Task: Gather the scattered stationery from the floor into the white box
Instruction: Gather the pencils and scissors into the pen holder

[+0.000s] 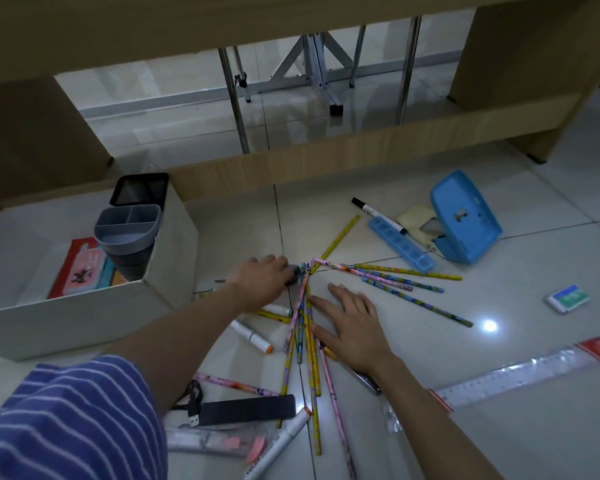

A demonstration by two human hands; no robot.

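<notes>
Left hand point(264, 282) clasps the pencil ends, right hand point(352, 327) lies flat and unclenched on the pencils point(307, 327), likely raking them into one bundle; white box point(84, 306) just left, already holding organisers

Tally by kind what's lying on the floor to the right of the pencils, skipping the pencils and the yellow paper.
Hole punch, blue: 1
Segmented tray, blue: 1
Black-capped marker: 1
Eraser: 1
Ruler, in a clear sleeve: 1
Total: 5
</notes>
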